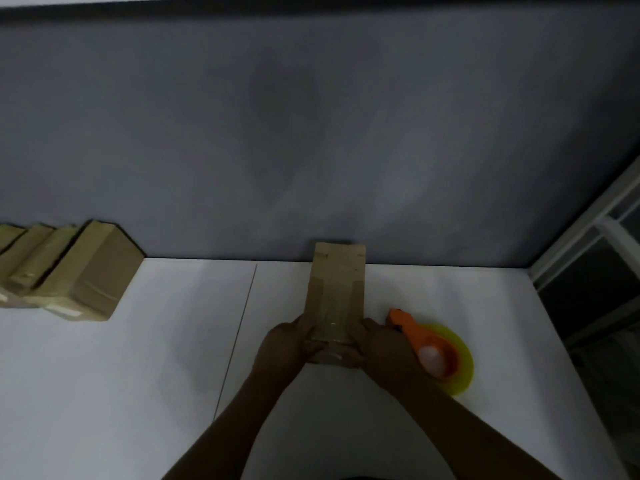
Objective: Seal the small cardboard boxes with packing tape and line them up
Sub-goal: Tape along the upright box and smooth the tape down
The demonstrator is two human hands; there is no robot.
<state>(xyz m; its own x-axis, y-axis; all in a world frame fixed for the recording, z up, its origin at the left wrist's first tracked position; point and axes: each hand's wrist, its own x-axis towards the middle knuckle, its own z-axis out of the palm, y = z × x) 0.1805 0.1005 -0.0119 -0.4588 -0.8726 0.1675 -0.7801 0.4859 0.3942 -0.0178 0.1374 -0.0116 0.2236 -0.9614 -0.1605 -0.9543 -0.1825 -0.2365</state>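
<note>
A small brown cardboard box (pixel 336 289) stands on the white table (pixel 138 375) in front of me, with clear tape across its near end. My left hand (pixel 285 344) grips the box's near left corner. My right hand (pixel 382 348) grips the near right corner. Both thumbs press on the taped top. An orange tape dispenser (pixel 426 344) with a yellowish tape roll lies on the table just right of my right hand.
Several sealed cardboard boxes (pixel 79 271) stand side by side at the far left against the grey wall (pixel 311 133). A window frame (pixel 595 265) borders the table's right edge. A thin seam (pixel 239 341) runs across the tabletop left of my hands.
</note>
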